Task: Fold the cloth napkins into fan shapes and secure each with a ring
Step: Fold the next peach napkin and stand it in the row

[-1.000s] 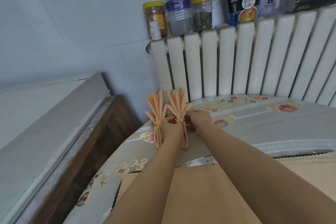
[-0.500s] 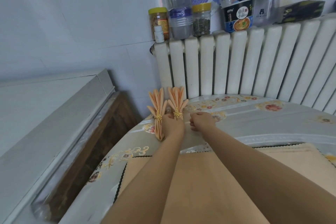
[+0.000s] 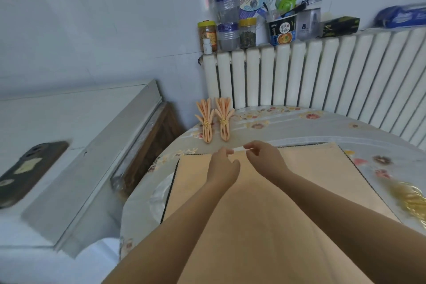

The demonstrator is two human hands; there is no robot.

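While both hands hover over the far edge of a flat napkin (image 3: 265,203) spread on the table (image 3: 299,127), neither one holds anything: the left hand (image 3: 222,166) has loosely curled fingers, and the right hand (image 3: 265,159) hangs relaxed with thumb and forefinger near each other but apart. At about eleven o'clock from the hands, two folded napkins (image 3: 205,120) (image 3: 224,120) lie side by side near the table's edge, each fanned at the top and cinched by a gold ring (image 3: 223,121). At four o'clock, a blurred pile of gold rings (image 3: 412,200) lies on the table. At twelve o'clock stands a radiator (image 3: 311,71) carrying jars (image 3: 247,33) and a noodle cup (image 3: 283,31) printed with Chinese characters too small to read. At nine o'clock a dark phone (image 3: 30,168) rests on a white ledge.
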